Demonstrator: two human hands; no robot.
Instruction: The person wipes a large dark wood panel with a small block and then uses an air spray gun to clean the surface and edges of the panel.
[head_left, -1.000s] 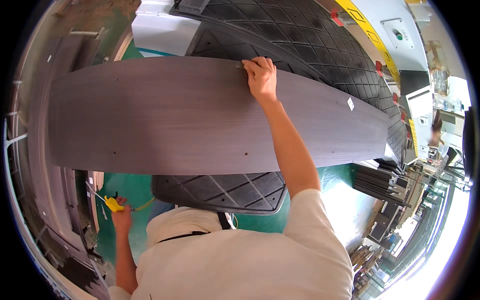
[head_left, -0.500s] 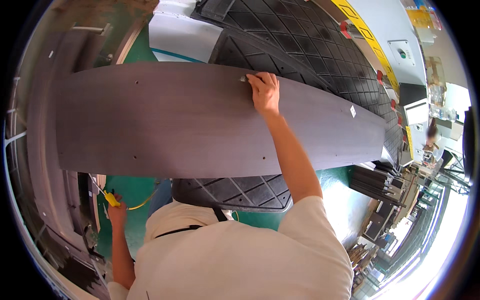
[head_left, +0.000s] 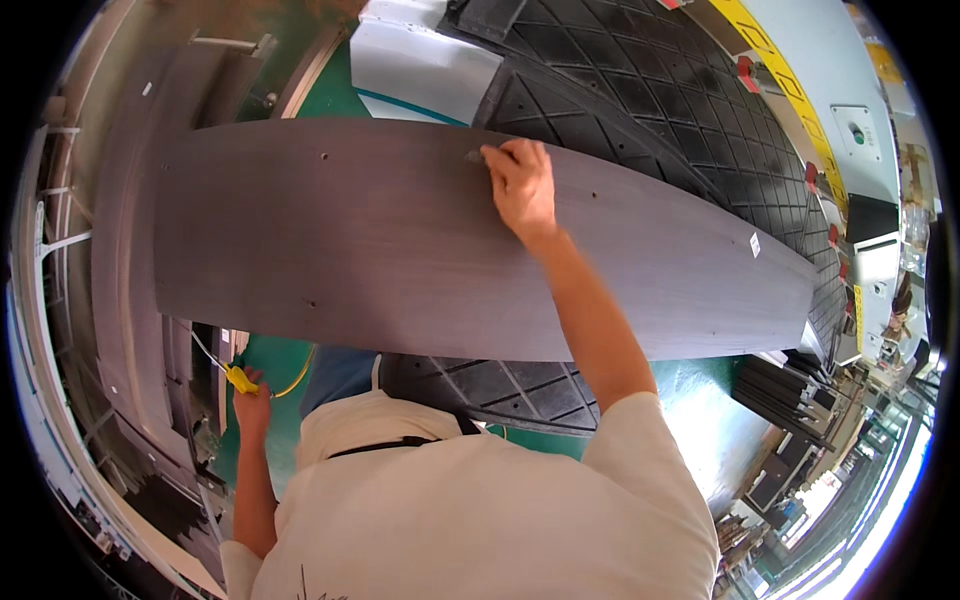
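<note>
A long dark brown-grey panel (head_left: 420, 240) with small drilled holes lies across in front of me. My right hand (head_left: 522, 185) is closed, with fingers pinched over the panel near its far edge. A small greyish piece (head_left: 474, 156) shows at the fingertips, too blurred to name. Low at the left, my left hand (head_left: 252, 400) is wrapped around a yellow air blow gun (head_left: 240, 380). Its thin metal nozzle points up toward the panel's near left corner, and a yellow hose (head_left: 296, 378) runs from it.
Black ribbed matting (head_left: 640, 90) lies under and beyond the panel. A grey-white box-like block (head_left: 425, 65) stands at the far side. More dark boards (head_left: 125, 260) are at the left. A machine side with a yellow strip (head_left: 800, 100) rises at the right, and stacked dark profiles (head_left: 785, 400) lie at the lower right.
The view has shifted, so the panel sits farther right in it. My right hand has moved left along the panel's far edge. My left hand still grips the blow gun.
</note>
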